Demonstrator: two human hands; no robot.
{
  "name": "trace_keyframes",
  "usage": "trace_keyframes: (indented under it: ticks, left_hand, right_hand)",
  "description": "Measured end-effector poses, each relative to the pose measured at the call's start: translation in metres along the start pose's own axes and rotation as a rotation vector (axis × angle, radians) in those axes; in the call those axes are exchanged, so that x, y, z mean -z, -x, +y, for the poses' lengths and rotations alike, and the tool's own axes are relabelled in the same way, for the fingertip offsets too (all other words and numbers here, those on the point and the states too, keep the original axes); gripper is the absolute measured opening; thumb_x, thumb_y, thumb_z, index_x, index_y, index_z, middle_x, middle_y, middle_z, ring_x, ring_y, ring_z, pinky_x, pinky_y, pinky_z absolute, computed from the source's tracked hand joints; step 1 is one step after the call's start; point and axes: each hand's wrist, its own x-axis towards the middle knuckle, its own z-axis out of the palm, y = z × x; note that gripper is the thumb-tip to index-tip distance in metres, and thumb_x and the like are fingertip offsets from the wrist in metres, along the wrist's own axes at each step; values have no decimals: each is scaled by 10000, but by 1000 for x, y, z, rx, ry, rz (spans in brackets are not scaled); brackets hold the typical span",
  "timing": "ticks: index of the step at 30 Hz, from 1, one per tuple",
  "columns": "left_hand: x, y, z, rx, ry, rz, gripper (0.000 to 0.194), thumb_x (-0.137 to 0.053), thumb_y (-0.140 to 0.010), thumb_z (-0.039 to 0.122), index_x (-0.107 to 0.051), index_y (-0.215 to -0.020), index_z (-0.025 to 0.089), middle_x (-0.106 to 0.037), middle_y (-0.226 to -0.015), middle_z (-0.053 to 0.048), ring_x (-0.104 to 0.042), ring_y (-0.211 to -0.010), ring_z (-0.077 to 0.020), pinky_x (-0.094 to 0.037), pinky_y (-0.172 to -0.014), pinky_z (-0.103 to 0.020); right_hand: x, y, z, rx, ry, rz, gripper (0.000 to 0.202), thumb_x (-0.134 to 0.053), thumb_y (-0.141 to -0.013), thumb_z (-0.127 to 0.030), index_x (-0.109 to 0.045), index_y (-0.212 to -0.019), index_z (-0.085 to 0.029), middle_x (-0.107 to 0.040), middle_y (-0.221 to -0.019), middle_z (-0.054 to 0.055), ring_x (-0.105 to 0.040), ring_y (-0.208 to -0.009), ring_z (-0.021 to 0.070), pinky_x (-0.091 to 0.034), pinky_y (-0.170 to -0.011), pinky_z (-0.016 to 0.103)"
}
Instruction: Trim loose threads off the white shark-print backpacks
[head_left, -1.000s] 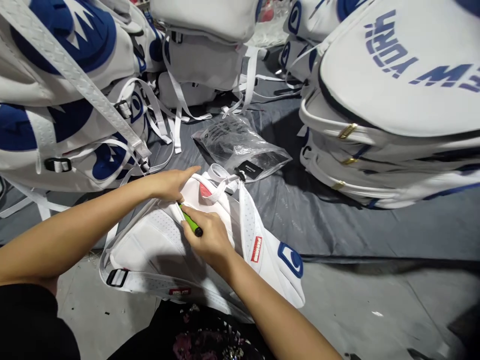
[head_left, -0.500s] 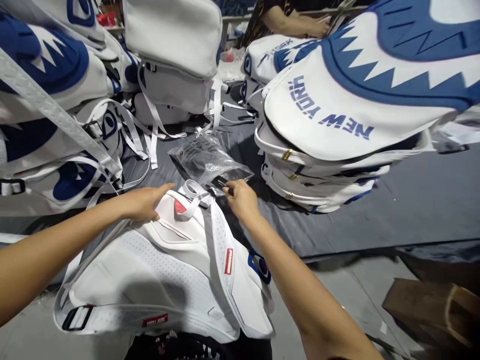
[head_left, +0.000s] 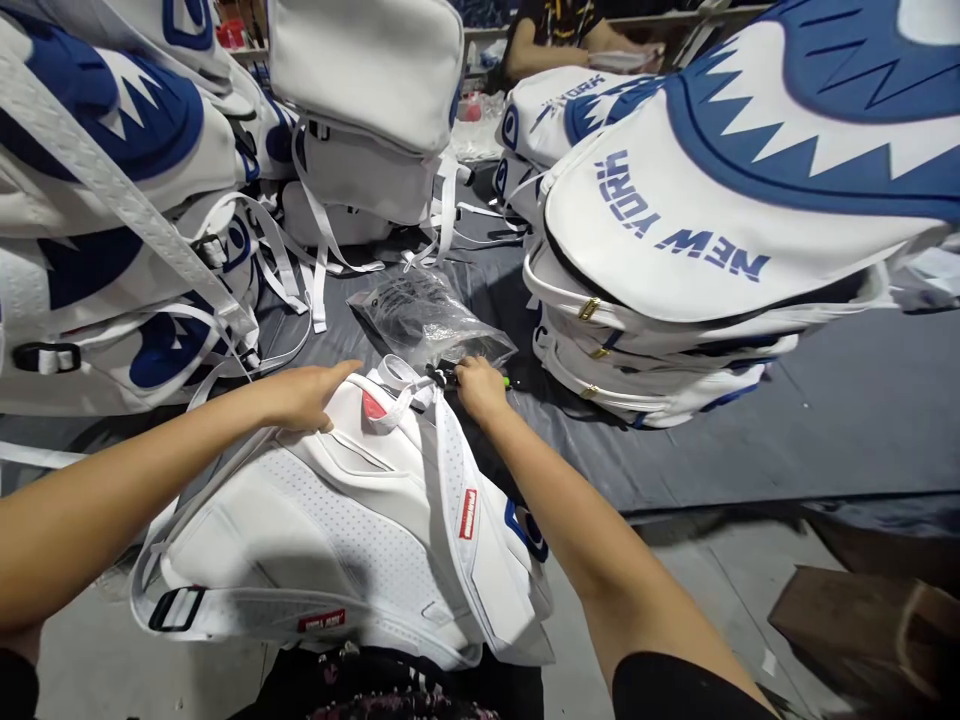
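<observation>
A white backpack lies strap side up at the near table edge, with red labels on its dotted shoulder straps. My left hand rests on its upper edge, thumb apart from the fingers. At the far end of the strap, beside a white webbing loop, my right hand is closed around a dark, thin tool with a green part showing past the hand. Just beyond lies a clear plastic bag with dark small items inside.
Stacked white and blue backpacks stand at the right, others at the left and white ones behind. Across the grey-covered table a person's arms show. A brown box sits on the floor, lower right.
The view has shifted slightly, so most things appear further right. My right hand has turned a little at the strap end, and the tool's green part now shows. My left hand stays on the backpack.
</observation>
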Motion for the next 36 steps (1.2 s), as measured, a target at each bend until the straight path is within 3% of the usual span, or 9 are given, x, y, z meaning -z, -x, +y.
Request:
trace_keyframes:
  ticks: [6, 10, 16, 20, 23, 27, 30, 34, 36]
  left_hand:
    - [-6, -3, -7, -33, 11, 29, 1009, -701, -772, 274, -142, -1612, 241, -648, -1335, -165, -653, -1161, -294, -507, -893, -327]
    - [-6, -1, -7, -27, 9, 51, 1017, -714, -760, 284, -154, -1608, 237, -650, -1319, -181, -656, -1151, -318, -509, -861, -330]
    - [-6, 12, 3, 3, -22, 76, 987, -704, -777, 246, -170, -1606, 219, -647, -1336, -174, -655, -1168, -303, -508, -878, -325]
    - [-6, 11, 3, -21, -16, 94, 1004, -705, -769, 227, -159, -1611, 208, -632, -1354, -184, -646, -1184, -311, -510, -896, -340]
    - [-4, 7, 1, -17, -12, 64, 1004, -703, -771, 236, -154, -1611, 207, -627, -1360, -186, -639, -1188, -307, -508, -903, -341]
    - [-5, 5, -2, -24, 1, 52, 1009, -691, -775, 262, -133, -1614, 221, -627, -1361, -179, -638, -1176, -303, -504, -894, -335]
    - [-7, 8, 0, -32, -11, 82, 1020, -693, -778, 285, -115, -1617, 248, -620, -1370, -168, -636, -1170, -314, -502, -884, -341]
    - [-7, 16, 4, -25, -8, 101, 986, -663, -809, 272, -106, -1622, 253, -594, -1405, -171, -620, -1204, -322, -496, -931, -363]
    - [-11, 24, 4, -36, 50, 151, 897, -593, -874, 330, -107, -1623, 250, -544, -1468, -178, -585, -1276, -337, -479, -999, -407]
  right_hand:
    - [29, 23, 2, -152, -79, 240, 347, -392, -1018, -258, -693, -1131, -126, -667, -1142, 134, -603, -1034, 216, -446, -843, 301]
    - [37, 44, 0, -218, -43, 272, 339, -390, -1025, -298, -664, -1103, -115, -647, -1102, 151, -595, -960, 230, -429, -779, 310]
    - [23, 20, -9, -63, -2, 174, 304, -401, -978, -107, -691, -1067, -126, -652, -1180, 182, -550, -1072, 243, -385, -739, 299]
    - [7, 0, -18, 19, -46, 61, 205, -530, -929, -120, -733, -943, -148, -700, -1097, 143, -595, -1005, 217, -404, -725, 285]
    - [7, -2, -15, -16, -93, 27, 155, -606, -879, -139, -750, -922, -177, -723, -1073, 99, -629, -970, 204, -422, -732, 271]
    - [31, 15, -6, -180, -166, 162, 258, -523, -928, -180, -743, -1062, -172, -696, -1195, 118, -625, -1079, 241, -459, -814, 296]
    - [63, 47, -7, -274, -244, 315, 319, -465, -960, -232, -705, -1129, -107, -676, -1185, 177, -637, -1054, 270, -488, -851, 361]
    - [106, 105, -41, -137, -764, 720, 252, -633, -890, -345, -683, -1075, -182, -703, -908, 60, -660, -799, 205, -528, -751, 345]
    - [116, 130, -71, 9, -941, 671, 192, -662, -878, -356, -687, -1017, -227, -701, -861, 26, -647, -717, 179, -523, -680, 322]
